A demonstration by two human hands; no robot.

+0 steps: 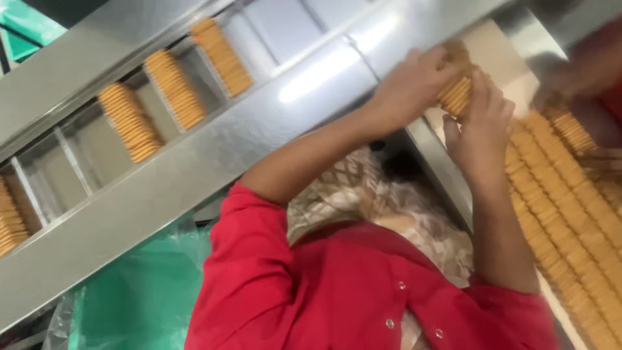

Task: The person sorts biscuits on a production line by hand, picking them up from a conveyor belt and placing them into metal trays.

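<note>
My left hand (409, 87) and my right hand (481, 128) press from either side on a short stack of round golden biscuits (455, 97), held on edge between them. The stack sits at the near end of long rows of biscuits (557, 194) lying on a steel tray (440, 165) at the right. My red sleeves and chest fill the bottom of the view.
A steel conveyor (214, 155) runs diagonally at the left, and its compartments hold biscuit stacks (128, 123) (175, 89) (222, 57). Green plastic sheeting (142, 291) lies below it. Another person's blurred arm in red (586, 68) is at the top right.
</note>
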